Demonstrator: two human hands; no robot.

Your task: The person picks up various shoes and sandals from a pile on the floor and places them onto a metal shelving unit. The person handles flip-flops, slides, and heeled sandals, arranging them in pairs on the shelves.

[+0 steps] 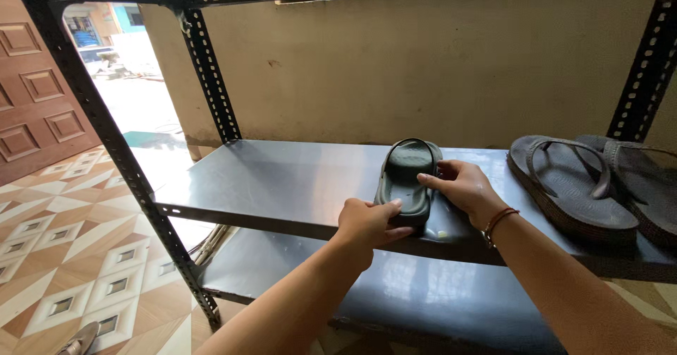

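While the dark green slide sandal (407, 175) lies on the grey metal shelf (282, 186), its heel is gripped by the left hand (367, 222) and its side by the right hand (462, 186).

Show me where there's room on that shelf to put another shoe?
The biggest bare patch is the shelf's left half, between the left upright post and the dark slide sandal both hands hold. A narrow gap lies between the right hand and the flip-flops. The right end is crowded. The lower shelf looks bare too.
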